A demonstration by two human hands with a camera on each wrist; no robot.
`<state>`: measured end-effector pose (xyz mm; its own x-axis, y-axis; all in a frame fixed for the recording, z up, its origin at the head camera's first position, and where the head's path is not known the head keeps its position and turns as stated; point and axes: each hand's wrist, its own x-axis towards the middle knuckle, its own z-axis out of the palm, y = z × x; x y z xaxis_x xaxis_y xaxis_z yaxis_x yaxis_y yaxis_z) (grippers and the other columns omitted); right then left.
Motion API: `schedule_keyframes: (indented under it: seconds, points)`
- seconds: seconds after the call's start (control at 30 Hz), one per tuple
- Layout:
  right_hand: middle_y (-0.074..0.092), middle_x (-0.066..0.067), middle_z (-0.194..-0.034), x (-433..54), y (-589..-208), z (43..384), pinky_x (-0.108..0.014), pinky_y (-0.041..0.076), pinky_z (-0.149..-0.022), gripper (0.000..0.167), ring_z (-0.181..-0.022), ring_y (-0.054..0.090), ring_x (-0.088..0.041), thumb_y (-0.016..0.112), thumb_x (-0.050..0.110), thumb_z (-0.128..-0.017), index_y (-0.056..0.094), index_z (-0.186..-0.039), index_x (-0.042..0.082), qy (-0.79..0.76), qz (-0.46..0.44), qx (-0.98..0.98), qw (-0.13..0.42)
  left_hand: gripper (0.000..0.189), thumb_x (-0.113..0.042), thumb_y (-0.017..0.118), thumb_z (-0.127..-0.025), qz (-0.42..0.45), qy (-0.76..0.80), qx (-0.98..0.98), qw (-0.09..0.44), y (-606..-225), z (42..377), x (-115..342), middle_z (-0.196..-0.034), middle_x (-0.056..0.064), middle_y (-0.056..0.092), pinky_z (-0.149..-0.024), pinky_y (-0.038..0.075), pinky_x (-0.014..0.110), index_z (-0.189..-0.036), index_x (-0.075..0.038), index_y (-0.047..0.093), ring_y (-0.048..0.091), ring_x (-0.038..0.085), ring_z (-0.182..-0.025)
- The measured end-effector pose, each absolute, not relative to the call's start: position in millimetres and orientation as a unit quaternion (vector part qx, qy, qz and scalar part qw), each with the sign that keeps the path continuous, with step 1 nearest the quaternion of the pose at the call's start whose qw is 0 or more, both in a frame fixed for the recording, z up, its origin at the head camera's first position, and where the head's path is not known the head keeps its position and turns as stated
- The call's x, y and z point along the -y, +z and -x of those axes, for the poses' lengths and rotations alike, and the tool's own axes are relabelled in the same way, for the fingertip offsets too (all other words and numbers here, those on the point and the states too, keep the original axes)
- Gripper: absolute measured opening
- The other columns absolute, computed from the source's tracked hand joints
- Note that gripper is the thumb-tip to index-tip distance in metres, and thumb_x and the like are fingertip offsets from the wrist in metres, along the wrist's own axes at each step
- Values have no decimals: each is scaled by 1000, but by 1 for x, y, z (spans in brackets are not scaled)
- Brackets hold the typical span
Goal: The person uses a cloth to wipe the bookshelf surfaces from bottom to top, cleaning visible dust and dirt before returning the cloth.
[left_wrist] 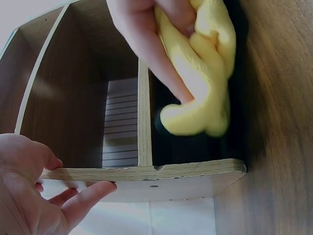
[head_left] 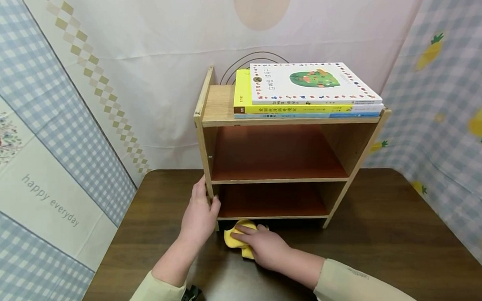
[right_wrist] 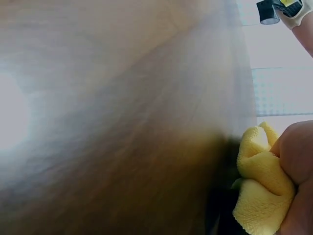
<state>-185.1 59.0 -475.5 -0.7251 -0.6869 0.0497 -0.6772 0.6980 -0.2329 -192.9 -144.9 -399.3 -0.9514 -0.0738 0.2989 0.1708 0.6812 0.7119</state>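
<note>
A small wooden shelf (head_left: pixel 280 180) with reddish-brown boards stands on the dark wood table. My left hand (head_left: pixel 200 213) grips the front edge of its left side panel (left_wrist: pixel 195 171), thumb on one face and fingers on the other. A bunched yellow cloth (head_left: pixel 238 236) is in my right hand (head_left: pixel 267 246), at the gap beneath the lowest board. Seen from the left wrist, the cloth (left_wrist: pixel 205 83) hangs over the dark opening under that board. The right wrist view shows the cloth (right_wrist: pixel 264 196) pressed against the fingers; most of that hand is cut off.
Several books (head_left: pixel 307 88) lie stacked on top of the shelf, a white-covered one uppermost. Brown table surface (head_left: pixel 393 244) extends on both sides of the shelf. Patterned cloth hangings (head_left: pixel 160 77) stand behind and beside the table.
</note>
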Motion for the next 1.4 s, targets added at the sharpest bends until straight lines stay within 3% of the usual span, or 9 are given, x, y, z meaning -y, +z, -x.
schedule_keyframes:
  seconds: [0.2,0.4,0.73,1.4]
  points:
    - [51,2,-147,-89,-472,173,-36,54,-70,49,-101,59,-38,60,10,-98,55,-143,30,-149,367,-918,-12,63,-16,53,-100,25,-398,904,153,-399,194,144,-137,13,46,-73,52,43,-156,-14,24,61,28,-107]
    - [51,0,-148,-125,-469,161,-50,51,-87,56,-110,59,-41,62,5,-94,54,-144,29,-164,358,-919,-30,64,-15,52,-100,25,-404,903,145,-399,193,145,-137,13,45,-70,51,42,-156,-14,23,61,28,-108]
    - [54,-2,-144,-173,-466,147,-40,52,-75,55,-110,60,-36,69,10,-91,56,-141,27,-168,343,-921,-81,64,-14,52,-99,28,-395,906,148,-398,193,146,-137,12,45,-70,51,42,-156,-14,24,61,28,-108]
    - [56,-3,-142,-226,-466,133,-52,50,-88,73,-114,60,-37,76,-3,-77,57,-141,26,-140,317,-926,-148,63,-16,52,-100,23,-401,905,137,-399,193,146,-140,12,43,-72,51,42,-156,-13,23,60,28,-111]
